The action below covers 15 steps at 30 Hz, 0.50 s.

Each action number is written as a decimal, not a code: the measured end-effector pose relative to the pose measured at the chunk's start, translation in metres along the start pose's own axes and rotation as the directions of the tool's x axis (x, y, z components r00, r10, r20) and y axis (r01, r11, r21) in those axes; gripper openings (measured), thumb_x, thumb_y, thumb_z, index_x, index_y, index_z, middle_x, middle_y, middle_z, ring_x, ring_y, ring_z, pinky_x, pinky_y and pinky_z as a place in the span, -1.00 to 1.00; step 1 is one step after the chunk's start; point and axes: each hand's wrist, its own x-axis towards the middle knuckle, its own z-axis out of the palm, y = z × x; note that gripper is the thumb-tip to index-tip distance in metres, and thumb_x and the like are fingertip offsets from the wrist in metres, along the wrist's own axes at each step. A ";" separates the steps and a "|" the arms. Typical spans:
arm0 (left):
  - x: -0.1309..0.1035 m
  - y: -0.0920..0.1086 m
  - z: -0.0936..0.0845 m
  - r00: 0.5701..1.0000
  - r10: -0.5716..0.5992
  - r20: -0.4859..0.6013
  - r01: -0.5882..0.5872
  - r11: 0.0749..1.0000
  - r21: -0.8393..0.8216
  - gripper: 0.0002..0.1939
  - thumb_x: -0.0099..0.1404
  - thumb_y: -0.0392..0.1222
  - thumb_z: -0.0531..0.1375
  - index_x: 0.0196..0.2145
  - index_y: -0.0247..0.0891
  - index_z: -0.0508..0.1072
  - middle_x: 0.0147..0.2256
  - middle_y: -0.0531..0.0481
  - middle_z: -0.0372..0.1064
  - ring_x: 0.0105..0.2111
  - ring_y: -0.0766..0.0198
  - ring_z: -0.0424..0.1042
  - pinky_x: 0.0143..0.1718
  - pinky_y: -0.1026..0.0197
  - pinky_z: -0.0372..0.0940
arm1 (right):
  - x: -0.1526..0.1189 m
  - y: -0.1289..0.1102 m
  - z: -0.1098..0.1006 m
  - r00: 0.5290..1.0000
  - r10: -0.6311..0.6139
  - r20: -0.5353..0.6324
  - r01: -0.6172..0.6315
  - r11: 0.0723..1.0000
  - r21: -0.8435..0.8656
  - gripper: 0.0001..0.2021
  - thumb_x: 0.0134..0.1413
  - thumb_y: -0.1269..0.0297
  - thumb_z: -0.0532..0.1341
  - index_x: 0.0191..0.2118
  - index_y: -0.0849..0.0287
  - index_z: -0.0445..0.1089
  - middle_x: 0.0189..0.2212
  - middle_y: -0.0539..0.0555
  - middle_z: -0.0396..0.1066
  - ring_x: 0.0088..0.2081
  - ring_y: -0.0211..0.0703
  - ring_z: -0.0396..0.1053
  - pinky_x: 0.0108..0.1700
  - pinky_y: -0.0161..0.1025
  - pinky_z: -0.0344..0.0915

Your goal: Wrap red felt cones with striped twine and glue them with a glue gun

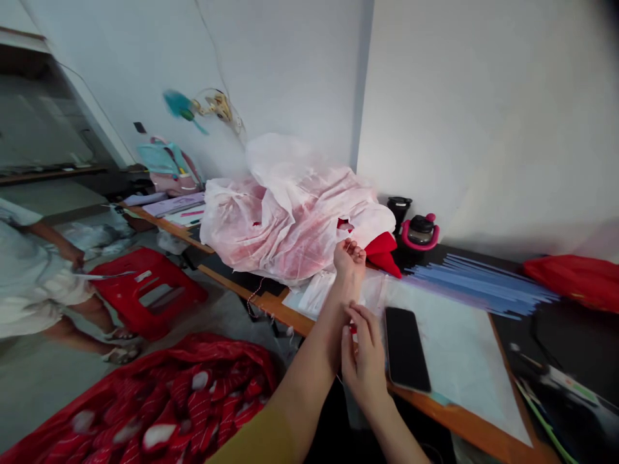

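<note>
My left hand (349, 259) is stretched forward, palm up, with its fingers loosely curled in and nothing visible in them. It lies just in front of a large pinkish-white plastic bag (285, 225), near a red cloth piece (383, 252). My right hand (365, 354) rests its fingertips against my left forearm, fingers outstretched and slightly bent, holding nothing. A small bit of red shows behind its fingers, too little to name. Close to the right hand's side, a black phone (407, 349) lies on the table.
A red sack (193, 399) of red-and-white striped cloth pieces stands at lower left. Beyond it are a red plastic stool (145, 290) and a person (39, 270) holding something thin. Blue strips (476, 283), a black cup (399, 209) and a pink-handled bottle (420, 232) are on the table.
</note>
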 end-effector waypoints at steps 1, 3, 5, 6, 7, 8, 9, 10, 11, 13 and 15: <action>-0.002 0.001 -0.001 1.000 -0.012 0.005 0.012 1.000 -0.009 -0.75 0.45 -0.08 0.18 -0.05 -0.32 0.43 -0.19 -0.05 0.43 -0.34 0.33 0.44 -0.36 0.23 0.43 | 0.000 -0.001 0.001 1.000 0.001 -0.016 -0.001 1.000 0.000 -0.63 0.32 0.45 0.07 0.19 0.13 0.28 0.11 0.27 0.30 0.17 0.05 0.33 0.14 0.07 0.41; -0.005 0.003 -0.002 0.999 -0.043 0.019 0.043 0.998 -0.036 -0.76 0.45 -0.09 0.17 -0.06 -0.30 0.44 -0.19 -0.05 0.43 -0.35 0.33 0.43 -0.35 0.24 0.43 | 0.004 -0.003 0.002 0.999 0.010 -0.049 -0.011 1.000 -0.015 -0.66 0.32 0.43 0.08 0.16 0.15 0.30 0.08 0.28 0.31 0.14 0.07 0.34 0.12 0.09 0.41; -0.008 0.005 -0.004 0.997 -0.064 0.035 0.065 0.996 -0.053 -0.77 0.46 -0.09 0.17 -0.09 -0.31 0.44 -0.23 -0.03 0.42 -0.39 0.36 0.41 -0.40 0.27 0.40 | 0.010 -0.004 0.002 0.997 0.021 -0.073 -0.024 0.999 -0.042 -0.61 0.32 0.40 0.10 0.22 0.16 0.24 0.13 0.31 0.27 0.19 0.12 0.30 0.15 0.16 0.38; -0.009 0.006 -0.005 0.997 -0.071 0.044 0.073 0.995 -0.061 -0.78 0.45 -0.08 0.17 -0.12 -0.31 0.44 -0.27 0.00 0.41 -0.43 0.39 0.38 -0.44 0.30 0.37 | 0.013 -0.004 0.002 0.997 0.017 -0.075 -0.021 0.998 -0.052 -0.58 0.31 0.39 0.11 0.26 0.16 0.21 0.16 0.32 0.24 0.21 0.14 0.27 0.17 0.19 0.35; -0.009 0.007 -0.005 0.996 -0.075 0.052 0.078 0.995 -0.069 -0.79 0.45 -0.09 0.17 -0.16 -0.32 0.43 -0.32 0.04 0.38 -0.48 0.41 0.33 -0.48 0.33 0.32 | 0.015 -0.004 0.002 0.997 0.008 -0.071 -0.012 0.998 -0.058 -0.55 0.31 0.39 0.11 0.28 0.15 0.18 0.18 0.32 0.23 0.22 0.15 0.26 0.17 0.20 0.34; -0.009 0.008 -0.006 0.995 -0.075 0.059 0.080 0.994 -0.077 -0.80 0.46 -0.11 0.16 -0.21 -0.32 0.42 -0.38 0.08 0.33 -0.53 0.44 0.27 -0.53 0.35 0.26 | 0.015 -0.004 0.003 0.998 -0.004 -0.061 0.000 0.998 -0.056 -0.55 0.31 0.40 0.11 0.28 0.14 0.18 0.18 0.32 0.23 0.22 0.14 0.26 0.17 0.19 0.35; -0.009 0.010 -0.006 0.995 -0.073 0.065 0.079 0.993 -0.085 -0.79 0.48 -0.14 0.13 -0.29 -0.32 0.39 -0.44 0.11 0.27 -0.58 0.46 0.19 -0.56 0.37 0.20 | 0.014 -0.004 0.004 0.998 -0.013 -0.053 0.010 0.999 -0.050 -0.57 0.31 0.41 0.11 0.26 0.14 0.20 0.16 0.31 0.25 0.20 0.13 0.29 0.14 0.16 0.38; -0.009 0.011 -0.006 0.995 -0.068 0.070 0.075 0.993 -0.094 -0.76 0.49 -0.20 0.08 -0.36 -0.31 0.35 -0.49 0.14 0.21 -0.61 0.48 0.13 -0.58 0.39 0.14 | 0.011 -0.004 0.006 0.999 -0.019 -0.049 0.017 0.999 -0.041 -0.60 0.30 0.42 0.11 0.22 0.14 0.24 0.13 0.30 0.27 0.17 0.11 0.32 0.11 0.13 0.40; -0.008 0.013 -0.006 0.995 -0.062 0.074 0.069 0.993 -0.101 -0.72 0.50 -0.26 0.02 -0.41 -0.29 0.30 -0.53 0.15 0.15 -0.63 0.48 0.08 -0.59 0.39 0.09 | 0.009 -0.005 0.008 0.999 -0.022 -0.047 0.020 0.999 -0.025 -0.65 0.30 0.43 0.12 0.17 0.15 0.27 0.10 0.30 0.29 0.13 0.10 0.35 0.08 0.09 0.43; -0.008 0.015 -0.006 0.995 -0.051 0.081 0.060 0.992 -0.109 -0.67 0.47 -0.35 -0.06 -0.48 -0.27 0.23 -0.56 0.15 0.10 -0.65 0.49 0.04 -0.59 0.39 0.04 | 0.005 -0.005 0.010 0.999 -0.023 -0.047 0.023 1.000 0.007 -0.75 0.28 0.44 0.12 0.05 0.16 0.33 0.01 0.27 0.33 0.06 0.07 0.39 0.01 0.03 0.47; -0.008 0.015 -0.007 0.995 -0.051 0.087 0.060 0.992 -0.107 -0.68 0.44 -0.39 -0.07 -0.49 -0.26 0.21 -0.57 0.15 0.09 -0.66 0.50 0.04 -0.58 0.39 0.03 | 0.006 -0.005 0.009 0.998 -0.023 -0.063 0.023 1.000 0.006 -0.83 0.28 0.42 0.14 -0.05 0.15 0.35 -0.04 0.25 0.34 0.03 0.06 0.40 0.00 0.03 0.47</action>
